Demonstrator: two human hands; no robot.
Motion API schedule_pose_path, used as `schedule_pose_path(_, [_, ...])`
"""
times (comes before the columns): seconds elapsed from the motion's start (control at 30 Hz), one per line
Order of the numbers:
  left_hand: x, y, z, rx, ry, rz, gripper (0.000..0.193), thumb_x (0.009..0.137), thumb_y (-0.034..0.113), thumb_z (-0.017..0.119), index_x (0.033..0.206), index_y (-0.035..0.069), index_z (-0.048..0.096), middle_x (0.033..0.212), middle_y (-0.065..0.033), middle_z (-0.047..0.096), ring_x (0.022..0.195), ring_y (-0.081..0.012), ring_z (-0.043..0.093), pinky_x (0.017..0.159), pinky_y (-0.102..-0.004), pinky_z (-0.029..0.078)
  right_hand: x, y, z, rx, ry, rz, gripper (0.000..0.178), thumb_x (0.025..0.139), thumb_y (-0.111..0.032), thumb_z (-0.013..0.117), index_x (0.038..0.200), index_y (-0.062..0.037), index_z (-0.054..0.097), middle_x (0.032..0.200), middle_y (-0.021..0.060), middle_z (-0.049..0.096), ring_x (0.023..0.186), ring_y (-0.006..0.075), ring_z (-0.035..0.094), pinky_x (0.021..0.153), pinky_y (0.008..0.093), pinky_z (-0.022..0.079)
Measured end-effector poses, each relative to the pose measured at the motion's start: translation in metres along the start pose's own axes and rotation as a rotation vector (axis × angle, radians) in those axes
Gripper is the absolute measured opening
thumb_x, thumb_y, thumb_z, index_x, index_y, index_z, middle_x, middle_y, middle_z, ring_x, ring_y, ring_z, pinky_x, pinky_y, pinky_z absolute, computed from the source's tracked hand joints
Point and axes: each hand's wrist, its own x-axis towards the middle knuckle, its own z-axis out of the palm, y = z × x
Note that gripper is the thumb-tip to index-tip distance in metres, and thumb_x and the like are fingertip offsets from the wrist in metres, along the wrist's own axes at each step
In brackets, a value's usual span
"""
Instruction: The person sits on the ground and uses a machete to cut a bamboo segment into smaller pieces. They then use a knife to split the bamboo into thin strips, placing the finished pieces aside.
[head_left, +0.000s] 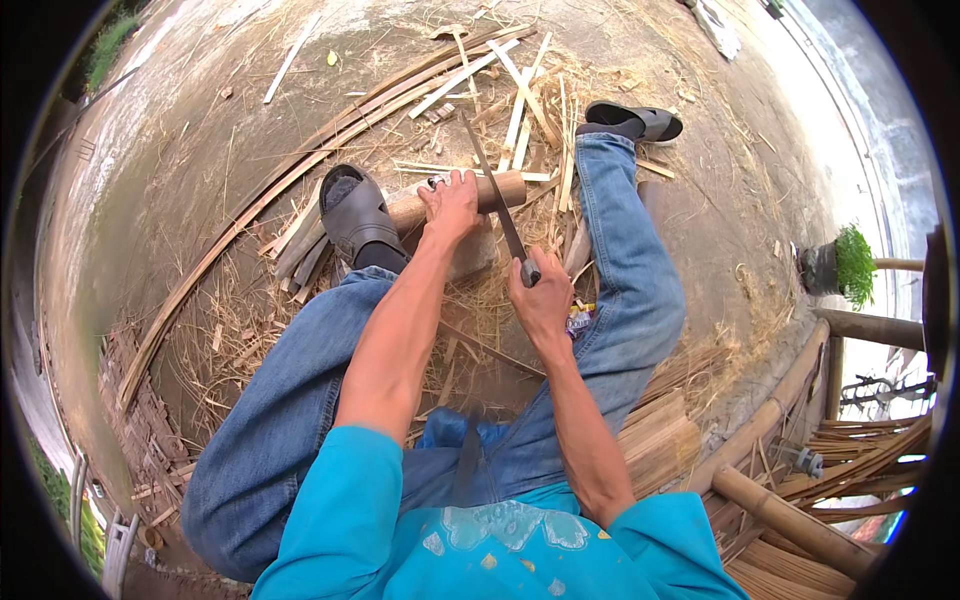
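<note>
A thick round length of brown bamboo lies across a pale block between my feet. My left hand presses down on it, fingers curled over its top. My right hand is closed round the dark handle of a handsaw. The long narrow blade points away from me and crosses the bamboo near its right end. I cannot make out the blade's teeth or how deep it sits. My left foot, in a grey sandal, is against the bamboo's left end.
Split bamboo strips and shavings litter the ground ahead. Long curved strips sweep round on the left. By my right thigh lie a small wrapper and a stack of slats. Bamboo rails and a potted plant stand at right.
</note>
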Motion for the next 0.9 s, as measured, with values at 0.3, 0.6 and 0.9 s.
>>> schedule_pose_path(0.3, [-0.004,0.006,0.000,-0.028,-0.001,0.028,0.077,0.069,0.034,0.090,0.130,0.010,0.049,0.127,-0.0147,0.056,0.111,-0.0433,0.064,0.087,-0.0679,0.038,-0.005,0.004,-0.008,-0.017,0.022,-0.005,0.019,0.090,-0.021,0.072,0.093,-0.0047,0.062,0.086,0.0156,0.061,0.075,0.0389,0.064,0.066,0.0490,0.048])
schedule_pose_path(0.6, [0.002,-0.002,0.002,-0.029,-0.029,0.022,0.078,0.071,0.037,0.090,0.130,0.009,0.047,0.129,-0.0170,0.055,0.115,-0.0446,0.062,0.088,-0.0690,0.037,-0.054,0.002,-0.041,-0.054,-0.059,0.053,0.020,0.091,-0.018,0.073,0.098,-0.0014,0.063,0.081,0.0156,0.058,0.073,0.0353,0.061,0.066,0.0451,0.047])
schedule_pose_path(0.9, [0.003,0.000,-0.001,-0.033,-0.030,0.017,0.086,0.070,0.037,0.091,0.141,0.014,0.048,0.132,-0.0130,0.055,0.114,-0.0427,0.063,0.093,-0.0721,0.036,0.054,-0.001,0.029,0.060,0.043,-0.052,0.020,0.091,-0.022,0.072,0.097,-0.0054,0.062,0.089,0.0185,0.063,0.079,0.0422,0.064,0.069,0.0508,0.050])
